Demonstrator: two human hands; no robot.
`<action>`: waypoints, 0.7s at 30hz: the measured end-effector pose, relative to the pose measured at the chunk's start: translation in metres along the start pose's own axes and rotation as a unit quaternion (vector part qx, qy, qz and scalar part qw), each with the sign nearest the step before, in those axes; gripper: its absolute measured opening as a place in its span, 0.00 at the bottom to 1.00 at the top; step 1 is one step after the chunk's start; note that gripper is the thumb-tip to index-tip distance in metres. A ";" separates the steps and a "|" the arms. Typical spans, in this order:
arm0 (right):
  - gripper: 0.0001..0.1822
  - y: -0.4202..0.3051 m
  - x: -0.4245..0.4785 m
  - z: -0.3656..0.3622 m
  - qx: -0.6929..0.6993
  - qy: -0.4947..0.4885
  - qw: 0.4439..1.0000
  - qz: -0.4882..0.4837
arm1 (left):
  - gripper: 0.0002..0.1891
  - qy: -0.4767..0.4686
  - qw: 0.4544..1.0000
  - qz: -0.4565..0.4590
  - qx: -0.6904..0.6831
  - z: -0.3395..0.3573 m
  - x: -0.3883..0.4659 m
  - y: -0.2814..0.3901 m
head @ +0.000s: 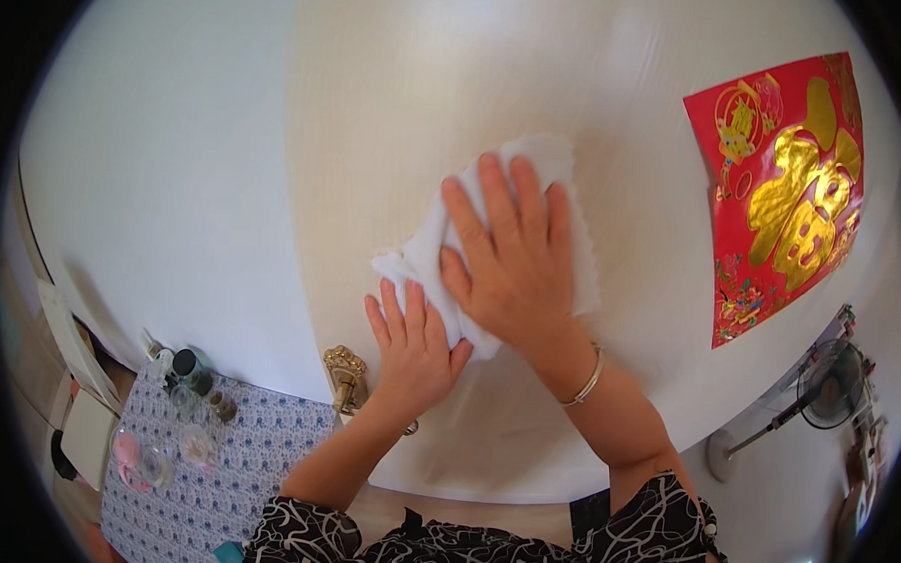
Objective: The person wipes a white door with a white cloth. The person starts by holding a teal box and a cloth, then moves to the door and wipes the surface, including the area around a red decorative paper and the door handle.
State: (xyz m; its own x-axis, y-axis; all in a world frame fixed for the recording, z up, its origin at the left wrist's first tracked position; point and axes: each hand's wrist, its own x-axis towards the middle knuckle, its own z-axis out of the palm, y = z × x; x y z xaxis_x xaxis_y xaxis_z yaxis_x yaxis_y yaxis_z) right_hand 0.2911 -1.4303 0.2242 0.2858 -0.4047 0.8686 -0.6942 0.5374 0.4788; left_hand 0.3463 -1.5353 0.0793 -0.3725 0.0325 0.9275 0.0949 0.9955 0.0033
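Observation:
My right hand (511, 261) lies flat on a white cloth (424, 240), its fingers spread and pointing up, pressing the cloth against a cream-coloured door (380, 152). Lower and to the left, my left hand (415, 347) holds down the cloth's lower left part, with its fingertips partly over the cloth's edge and its thumb near the bottom edge. A bangle (587, 375) circles my right wrist. Just left of my left wrist is an ornate brass door handle (347, 378). The cloth under my palms is hidden.
A red paper poster (737, 172) with raised gold decoration hangs on the door at right. Beyond the door's edge stands a pedestal fan (830, 384). At lower left, a table with a blue-patterned cover (267, 424) bears jars (192, 369) and cups. A white chair (88, 425) stands beside it.

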 end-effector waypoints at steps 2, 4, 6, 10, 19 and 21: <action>0.24 -0.008 -0.022 -0.003 0.008 -0.040 0.999 0.002 | 0.33 -0.021 1.000 -0.006 0.003 0.006 -0.019 0.007; 0.23 -0.018 -0.045 -0.008 0.008 -0.068 0.998 0.009 | 0.32 -0.054 0.999 -0.004 0.004 0.010 -0.038 0.012; 0.21 -0.025 -0.074 -0.011 0.003 -0.088 0.996 0.018 | 0.30 -0.087 0.996 -0.001 0.016 0.012 -0.058 0.021; 0.18 -0.035 -0.143 -0.024 -0.023 -0.139 0.990 0.015 | 0.30 -0.174 0.983 0.046 0.024 0.014 -0.095 0.042; 0.21 -0.006 -0.228 -0.059 -0.018 -0.201 0.979 0.011 | 0.24 -0.203 0.967 0.152 -0.019 0.040 -0.105 0.062; 0.22 0.007 -0.215 -0.061 -0.030 -0.156 0.986 0.045 | 0.23 -0.193 0.970 0.147 -0.024 0.042 -0.086 0.063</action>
State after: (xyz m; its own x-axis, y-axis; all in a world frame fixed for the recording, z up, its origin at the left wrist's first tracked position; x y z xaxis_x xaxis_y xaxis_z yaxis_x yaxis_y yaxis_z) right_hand 0.2651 -1.2939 0.0490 0.0013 -0.5554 0.8316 -0.6639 0.6214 0.4161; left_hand 0.3460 -1.4717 -0.0161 -0.6395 0.3549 0.6820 0.2886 0.9330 -0.2149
